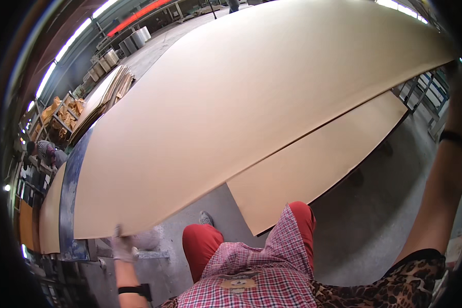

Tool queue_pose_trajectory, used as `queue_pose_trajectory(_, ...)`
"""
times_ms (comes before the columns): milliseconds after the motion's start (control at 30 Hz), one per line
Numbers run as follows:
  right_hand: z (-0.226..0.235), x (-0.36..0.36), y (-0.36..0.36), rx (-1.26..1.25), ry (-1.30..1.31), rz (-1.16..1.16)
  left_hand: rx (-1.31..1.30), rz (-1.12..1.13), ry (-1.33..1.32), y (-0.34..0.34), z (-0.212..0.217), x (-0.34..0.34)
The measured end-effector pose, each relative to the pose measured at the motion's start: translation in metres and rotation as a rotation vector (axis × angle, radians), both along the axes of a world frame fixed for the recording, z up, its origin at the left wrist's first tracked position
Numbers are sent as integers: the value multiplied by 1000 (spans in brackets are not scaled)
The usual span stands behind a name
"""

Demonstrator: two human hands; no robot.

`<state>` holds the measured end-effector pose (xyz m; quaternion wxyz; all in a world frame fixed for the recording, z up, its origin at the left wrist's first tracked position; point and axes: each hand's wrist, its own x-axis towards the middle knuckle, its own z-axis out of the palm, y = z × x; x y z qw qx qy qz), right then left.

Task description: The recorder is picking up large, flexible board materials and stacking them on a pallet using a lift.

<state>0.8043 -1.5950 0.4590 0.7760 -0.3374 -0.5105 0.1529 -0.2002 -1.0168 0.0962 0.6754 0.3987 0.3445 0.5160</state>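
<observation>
A very large thin tan sheet (251, 97) of board or veneer fills most of the view, lifted and bowed. My left hand (123, 245), in a white glove, grips its near-left corner edge. My right arm stretches up along the right side, with a dark band on the wrist; my right hand (454, 69) is at the sheet's far-right edge, and its grip is hard to see in the dark rim. A second tan sheet (318, 164) lies flat below the lifted one.
A blue-grey table edge (69, 205) runs along the left. Stacked sheets (105, 97) lie behind on the left. A person (46, 153) bends by the shelves at far left. Grey concrete floor (374, 215) lies below me, metal racks at the right.
</observation>
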Motion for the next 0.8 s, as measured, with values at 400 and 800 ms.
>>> queue_pose_trajectory(400,-439,-312,236,-462,855,-632,-525,-524,42,-241,-50,446)
queue_pose_trajectory(800,-608,-77,178,-791,851,-912,334,-1072,573,-164,-93,440)
